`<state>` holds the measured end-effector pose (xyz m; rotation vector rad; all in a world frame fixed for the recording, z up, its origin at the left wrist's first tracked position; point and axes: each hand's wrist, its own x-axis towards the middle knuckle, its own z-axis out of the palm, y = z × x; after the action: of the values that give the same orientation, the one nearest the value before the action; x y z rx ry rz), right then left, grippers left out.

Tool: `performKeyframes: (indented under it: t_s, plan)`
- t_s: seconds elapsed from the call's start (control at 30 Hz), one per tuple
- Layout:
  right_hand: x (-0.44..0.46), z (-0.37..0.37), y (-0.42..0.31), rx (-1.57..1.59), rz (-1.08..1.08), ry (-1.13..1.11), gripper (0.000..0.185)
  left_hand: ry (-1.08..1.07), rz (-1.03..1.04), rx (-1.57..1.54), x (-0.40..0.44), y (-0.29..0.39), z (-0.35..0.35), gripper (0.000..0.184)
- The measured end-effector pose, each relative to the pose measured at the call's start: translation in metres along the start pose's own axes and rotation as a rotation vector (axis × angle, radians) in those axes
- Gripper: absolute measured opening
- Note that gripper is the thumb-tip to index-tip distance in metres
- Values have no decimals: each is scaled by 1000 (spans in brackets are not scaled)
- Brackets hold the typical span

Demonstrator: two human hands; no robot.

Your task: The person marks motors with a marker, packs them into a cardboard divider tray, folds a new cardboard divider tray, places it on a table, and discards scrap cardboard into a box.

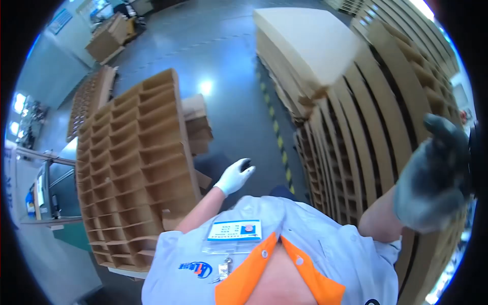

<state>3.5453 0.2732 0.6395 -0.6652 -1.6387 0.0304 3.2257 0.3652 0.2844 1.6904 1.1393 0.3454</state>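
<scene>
My left hand, in a white glove with dark fingertips, hangs over the floor just right of a brown cardboard divider tray. Its fingers are loosely bent and apart, with nothing in them. My right hand, in a pale glove with a dark grey palm, is raised at the right, blurred by motion. Its thumb and fingers are spread and no held thing shows. Behind it stand several upright cardboard divider trays in a row; whether the hand touches them I cannot tell. The divider tray at left leans upright, its compartments facing left.
A stack of pale boards lies ahead at the right, beside yellow-black floor tape. Cardboard pieces stand behind the left tray. Further off are another divider stack and a cardboard box. A metal-framed bench is at far left.
</scene>
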Motion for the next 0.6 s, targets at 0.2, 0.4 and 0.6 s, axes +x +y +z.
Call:
performKeyframes:
  t_s: [0.2,0.4,0.6]
  plan:
    - [51,65,220,236,-104,70,59,151,-200,62,151,-56,-66,61]
    - [131,89,440,418,-112,67,62,255,-437,57,226,-67,-129,64]
    - [220,167,641,592,-110,-102,66,559,-504,-219,305,-53,-187,64]
